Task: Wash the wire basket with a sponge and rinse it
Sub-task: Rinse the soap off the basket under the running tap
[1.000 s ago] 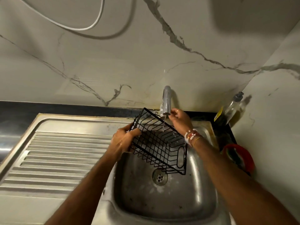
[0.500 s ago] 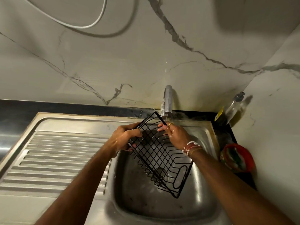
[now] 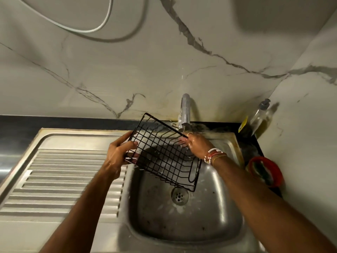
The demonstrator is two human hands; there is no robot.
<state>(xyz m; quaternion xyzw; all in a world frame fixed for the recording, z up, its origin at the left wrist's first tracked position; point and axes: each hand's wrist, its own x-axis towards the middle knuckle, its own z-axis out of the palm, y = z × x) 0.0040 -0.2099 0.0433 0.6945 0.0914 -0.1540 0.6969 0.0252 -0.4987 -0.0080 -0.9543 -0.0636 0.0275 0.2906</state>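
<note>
A black wire basket [image 3: 162, 157] hangs tilted over the steel sink bowl [image 3: 186, 216], its open side facing up and right. My left hand [image 3: 118, 152] grips its left rim. My right hand [image 3: 195, 145] is wet and rests on the basket's far right edge, fingers against the wires, directly under the tap [image 3: 185, 112]. A thin stream of water falls from the spout onto that hand and the basket. No sponge shows in either hand.
A ribbed steel draining board [image 3: 63, 179] lies to the left of the bowl. A clear soap bottle [image 3: 259, 115] stands in the back right corner. A red-rimmed dish [image 3: 266, 170] sits on the dark counter at the right. The drain [image 3: 179, 195] is below the basket.
The basket has been turned and lifted: its lower end rose from deep in the bowl. My right hand slid along the far edge under the running tap.
</note>
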